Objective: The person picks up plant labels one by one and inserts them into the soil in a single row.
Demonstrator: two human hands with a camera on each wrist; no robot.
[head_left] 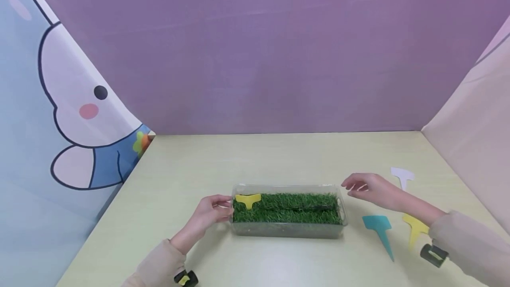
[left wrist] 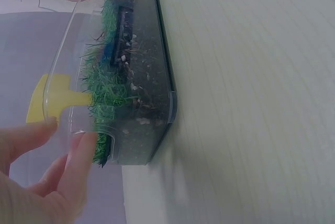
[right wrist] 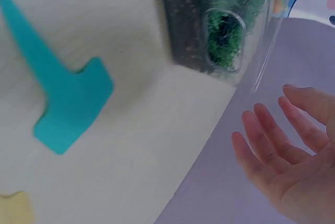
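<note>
A long clear plastic box [head_left: 287,230] holds dark soil and strips of green artificial grass [head_left: 295,200]. Toward its left end a yellow T-shaped plant label [head_left: 248,200] stands in the grass. My left hand [head_left: 209,211] holds the box's left end, with its fingers [left wrist: 81,153] at the rim and the cut-out handle. Off the right end hovers my right hand [head_left: 368,186], fingers loosely bent and nothing in them. On the table near it lie a teal plant label [head_left: 378,225], a second yellow label [head_left: 415,227] partly under the forearm, and a white label [head_left: 402,175].
A pale wood-grain table [head_left: 199,158] carries everything. Behind it rises a purple cloth backdrop [head_left: 279,56]. Printed cloth with a cartoon figure [head_left: 79,101] hangs on the left, and a pale cloth [head_left: 474,127] borders the right side.
</note>
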